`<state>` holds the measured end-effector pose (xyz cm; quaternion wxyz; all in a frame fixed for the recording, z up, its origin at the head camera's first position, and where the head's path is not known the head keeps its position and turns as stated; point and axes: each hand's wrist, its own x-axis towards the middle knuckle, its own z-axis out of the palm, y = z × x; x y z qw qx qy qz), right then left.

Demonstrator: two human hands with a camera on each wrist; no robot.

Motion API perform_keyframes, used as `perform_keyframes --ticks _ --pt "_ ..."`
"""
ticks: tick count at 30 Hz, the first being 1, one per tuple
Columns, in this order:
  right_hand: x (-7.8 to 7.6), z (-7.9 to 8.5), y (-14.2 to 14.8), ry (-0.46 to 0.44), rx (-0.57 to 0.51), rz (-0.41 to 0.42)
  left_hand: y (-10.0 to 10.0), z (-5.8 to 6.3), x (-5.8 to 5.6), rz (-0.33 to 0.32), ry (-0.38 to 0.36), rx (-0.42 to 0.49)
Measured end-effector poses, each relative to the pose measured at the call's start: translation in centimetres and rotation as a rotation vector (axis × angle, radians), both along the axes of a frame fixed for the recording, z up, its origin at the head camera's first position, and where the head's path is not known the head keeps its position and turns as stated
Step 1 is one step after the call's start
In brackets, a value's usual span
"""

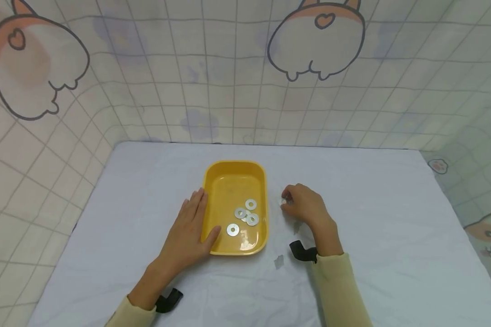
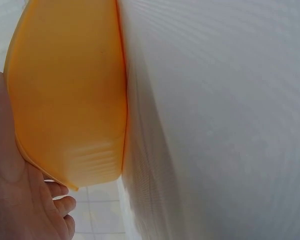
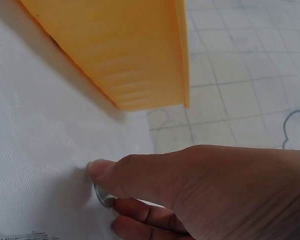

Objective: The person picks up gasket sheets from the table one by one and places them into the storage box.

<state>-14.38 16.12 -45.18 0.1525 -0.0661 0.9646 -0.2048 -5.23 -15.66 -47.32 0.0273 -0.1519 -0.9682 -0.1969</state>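
A yellow tray [image 1: 225, 181] sits on the white-covered table, with several silver washers [image 1: 232, 230] lying in its right and lower part. My left hand [image 1: 188, 231] rests along the tray's left edge, fingers straight and thumb at the lower rim; the left wrist view shows the palm beside the tray's wall [image 2: 70, 100]. To the right of the tray, my right hand [image 1: 308, 205] pinches a washer [image 3: 103, 197] between thumb and fingers, close over the cloth. Part of that washer is hidden by the thumb.
Grey patches [image 1: 279, 262] mark the cloth [image 1: 372, 204] below the right hand. A black wrist mount [image 1: 303, 251] sits at each sleeve. Behind the table's far edge hangs a tiled-pattern curtain [image 1: 229, 91] with cartoon animals.
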Motion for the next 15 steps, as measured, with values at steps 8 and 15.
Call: perform_keyframes --ticks 8,15 --pt "-0.08 0.20 -0.13 0.011 0.022 0.000 0.00 0.05 0.00 0.002 0.012 0.002" --pt "0.12 -0.13 -0.54 0.028 0.071 -0.001 -0.01 -0.19 -0.05 -0.004 0.014 0.005"
